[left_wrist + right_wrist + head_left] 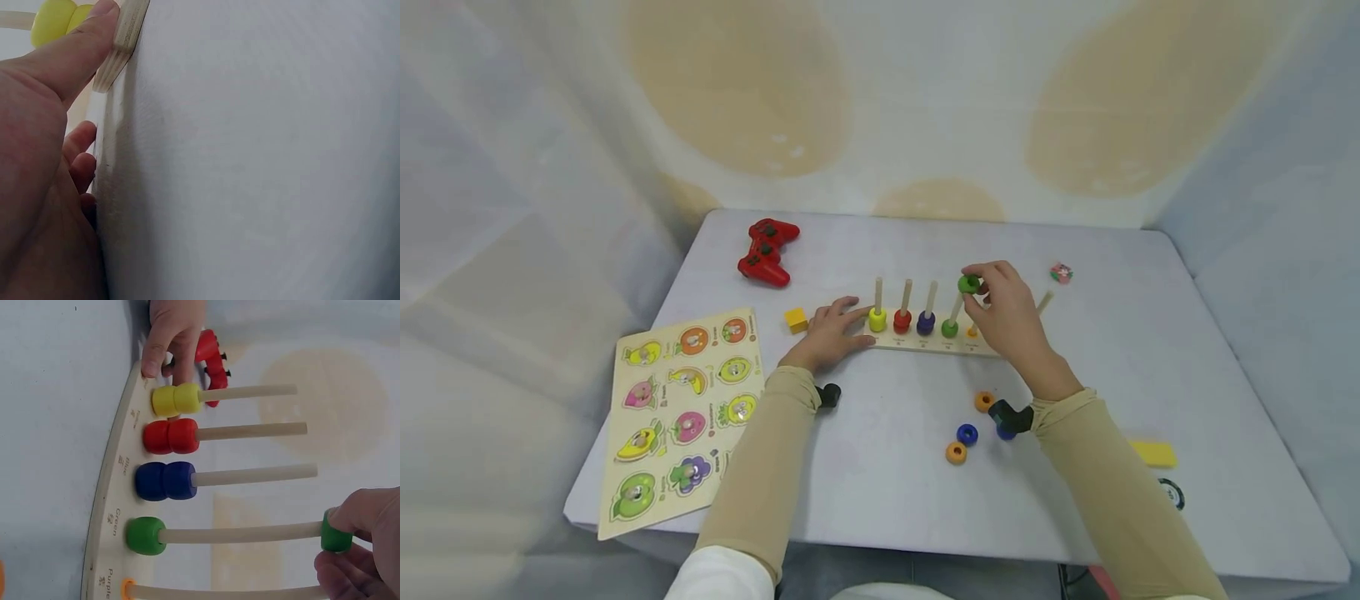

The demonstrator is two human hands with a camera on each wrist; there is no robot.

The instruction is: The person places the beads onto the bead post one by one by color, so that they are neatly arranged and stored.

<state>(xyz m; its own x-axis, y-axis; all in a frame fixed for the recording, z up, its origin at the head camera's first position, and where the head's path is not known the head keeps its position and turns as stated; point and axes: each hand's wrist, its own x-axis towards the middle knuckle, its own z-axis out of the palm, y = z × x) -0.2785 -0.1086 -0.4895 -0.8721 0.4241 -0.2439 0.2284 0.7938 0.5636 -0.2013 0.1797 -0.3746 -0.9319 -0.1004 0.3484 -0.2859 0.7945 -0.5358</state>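
Observation:
My right hand (1006, 312) pinches a green ring (336, 532) at the tip of the fourth peg of a wooden peg board (910, 342). Whether the peg has entered its hole, I cannot tell. Lower on that peg sits another green ring (146, 535). Yellow rings (176, 400), red rings (170, 436) and blue rings (165, 481) are stacked in pairs on the first three pegs. Some orange shows at the base of the fifth peg (237, 593). My left hand (829, 335) holds the board's left end between thumb and index finger, beside the yellow rings.
Loose orange (956, 452) and blue rings (967, 434) lie in front of the board. A fruit puzzle board (651, 417) is at left, with a yellow block (796, 320) and red game controller (766, 254) beyond. At right are a yellow piece (1154, 454) and a small figure (1062, 272).

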